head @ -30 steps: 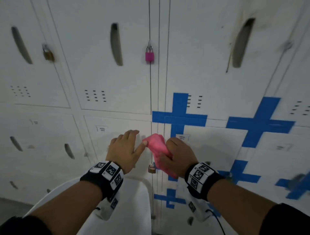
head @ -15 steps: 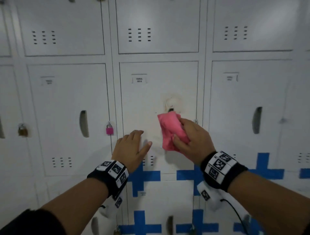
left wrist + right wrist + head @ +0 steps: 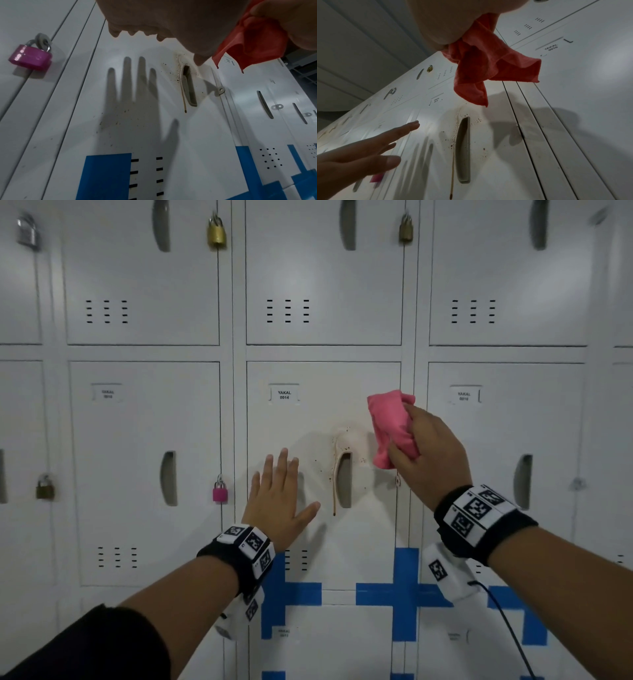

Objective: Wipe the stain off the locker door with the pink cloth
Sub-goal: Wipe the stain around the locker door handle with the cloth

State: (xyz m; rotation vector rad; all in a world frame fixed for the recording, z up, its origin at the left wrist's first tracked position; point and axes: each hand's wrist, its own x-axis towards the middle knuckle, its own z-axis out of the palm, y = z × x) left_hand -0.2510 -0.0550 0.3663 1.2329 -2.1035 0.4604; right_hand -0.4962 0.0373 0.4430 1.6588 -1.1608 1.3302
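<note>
The white locker door (image 3: 322,542) labelled YAKAL 0014 carries a brown stain (image 3: 335,474): a drip runs down the left side of its recessed handle (image 3: 344,479), with specks around it (image 3: 452,146) (image 3: 181,86). My right hand (image 3: 424,453) grips the bunched pink cloth (image 3: 390,426) up and to the right of the handle, a little off the door (image 3: 484,67). My left hand (image 3: 277,498) is flat with fingers spread, close in front of the door left of the handle; its shadow falls on the panel (image 3: 137,101).
Neighbouring lockers carry padlocks: a pink one (image 3: 220,493) just left of the stained door, brass ones (image 3: 216,231) above. Blue tape crosses (image 3: 404,594) mark the doors below. A black cable (image 3: 507,631) hangs from my right wrist.
The head view has tilted up from the lower lockers to door 0014. My right hand has carried the cloth up and right of the handle, baring the stain. My left hand's fingers have spread.
</note>
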